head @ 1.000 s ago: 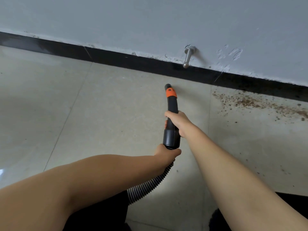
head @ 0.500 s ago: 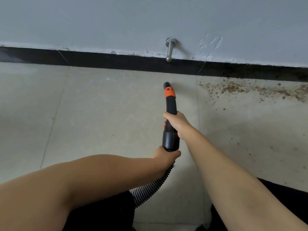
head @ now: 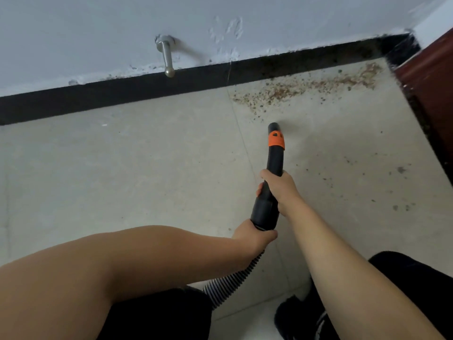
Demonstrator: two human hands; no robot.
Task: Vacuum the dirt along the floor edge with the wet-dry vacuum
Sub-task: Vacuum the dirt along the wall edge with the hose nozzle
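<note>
While both hands are gripping it, the black vacuum nozzle (head: 272,173) with the orange collar (head: 276,139) is pointing up toward the dirt (head: 311,88) in the upper right of the frame, tip stopping just short of the thick patch. Right hand (head: 279,190) is wrapping its fingers (head: 260,188) around the middle of the nozzle, left hand (head: 255,238) is curling around the bottom end where the ribbed hose (head: 230,282) is coming out. Dirt's sitting along the black baseboard (head: 122,94), near the corner by a dark red door frame (head: 431,77). A metal door stopper (head: 167,58) is sticking out of the wall (head: 73,33), upper middle.
</note>
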